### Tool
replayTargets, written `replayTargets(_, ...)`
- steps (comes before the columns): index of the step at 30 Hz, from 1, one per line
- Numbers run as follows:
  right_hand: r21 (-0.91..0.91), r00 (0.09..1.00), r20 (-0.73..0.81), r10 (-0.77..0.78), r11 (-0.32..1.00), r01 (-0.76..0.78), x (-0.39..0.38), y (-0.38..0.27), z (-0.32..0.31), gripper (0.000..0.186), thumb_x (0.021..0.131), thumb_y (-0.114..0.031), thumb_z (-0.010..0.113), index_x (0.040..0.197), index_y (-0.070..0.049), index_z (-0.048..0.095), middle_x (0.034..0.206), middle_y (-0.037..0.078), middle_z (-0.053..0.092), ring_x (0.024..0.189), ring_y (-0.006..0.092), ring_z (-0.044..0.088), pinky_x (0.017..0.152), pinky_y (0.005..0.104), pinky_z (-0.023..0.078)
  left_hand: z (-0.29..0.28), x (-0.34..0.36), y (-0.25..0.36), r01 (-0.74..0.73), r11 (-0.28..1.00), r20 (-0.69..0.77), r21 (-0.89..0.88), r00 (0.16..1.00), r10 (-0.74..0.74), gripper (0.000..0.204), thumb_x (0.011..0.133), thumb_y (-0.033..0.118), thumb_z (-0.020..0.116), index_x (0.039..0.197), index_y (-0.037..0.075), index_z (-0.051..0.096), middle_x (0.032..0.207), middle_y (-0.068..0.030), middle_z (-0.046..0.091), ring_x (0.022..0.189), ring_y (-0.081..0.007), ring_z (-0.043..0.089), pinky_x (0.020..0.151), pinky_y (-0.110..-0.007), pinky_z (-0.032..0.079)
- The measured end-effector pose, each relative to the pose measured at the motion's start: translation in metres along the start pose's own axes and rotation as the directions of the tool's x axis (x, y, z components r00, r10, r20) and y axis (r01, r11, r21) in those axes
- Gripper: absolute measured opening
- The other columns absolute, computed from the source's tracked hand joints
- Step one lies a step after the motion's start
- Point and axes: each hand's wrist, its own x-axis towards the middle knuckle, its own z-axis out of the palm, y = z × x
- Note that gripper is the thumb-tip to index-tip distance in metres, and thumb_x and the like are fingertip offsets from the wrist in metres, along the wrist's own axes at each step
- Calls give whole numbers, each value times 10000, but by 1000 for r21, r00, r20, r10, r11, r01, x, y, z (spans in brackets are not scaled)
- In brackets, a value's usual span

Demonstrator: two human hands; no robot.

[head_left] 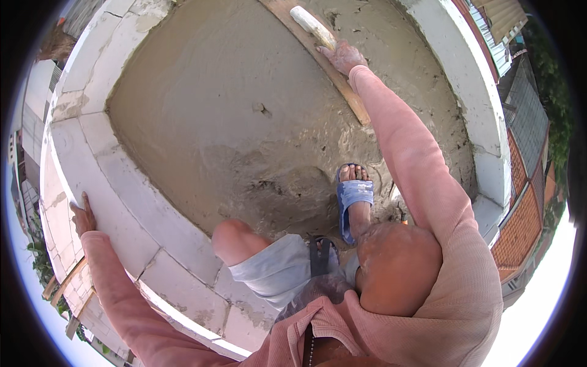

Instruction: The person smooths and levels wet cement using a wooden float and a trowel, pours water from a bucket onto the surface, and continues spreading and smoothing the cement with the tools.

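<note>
My right hand grips the pale cylindrical handle of a long wooden float, which lies on wet grey cement inside a curved low wall. My left hand rests on the outer edge of the white block wall, fingers stretched out and a little apart. A blue sandal is on my right foot in the rough, lumpy part of the cement. My bent knees are below, one bare knee near the inner wall.
The block wall continues along the right. Beyond it are tiled roofs, metal sheeting and trees. Past the left side are wooden planks, more roofs and greenery lower down.
</note>
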Motion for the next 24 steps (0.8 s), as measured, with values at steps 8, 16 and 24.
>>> replayTargets(8, -10, 963, -172, 209, 977, -214, -26, 178, -12, 811, 829, -656, 575, 1192, 69, 538, 1049, 266, 658, 997, 372, 658, 876, 447, 508, 2, -2, 21, -27, 1000, 1, -9, 1000, 27, 940, 822, 817, 324, 1519, 200, 190, 1386, -290, 417, 1266, -463, 436, 1061, -549, 343)
replayTargets(16, 211, 904, -117, 410, 900, -381, -122, 229, -32, 777, 838, -624, 575, 1191, 68, 569, 1024, 287, 656, 996, 383, 649, 876, 461, 491, 0, -1, 6, -14, 1000, -8, -11, 1000, 14, 935, 829, 812, 317, 1519, 196, 187, 1370, -301, 425, 1256, -468, 446, 1051, -561, 350)
replayTargets(24, -22, 947, -259, 190, 979, -202, -57, 274, -51, 796, 831, -693, 524, 1227, -5, 583, 1115, 260, 644, 1069, 412, 608, 935, 463, 455, 2, -5, 7, -36, 999, -10, -6, 999, 36, 921, 849, 785, 325, 1514, 161, 194, 1330, -310, 465, 1222, -473, 475, 1033, -551, 373)
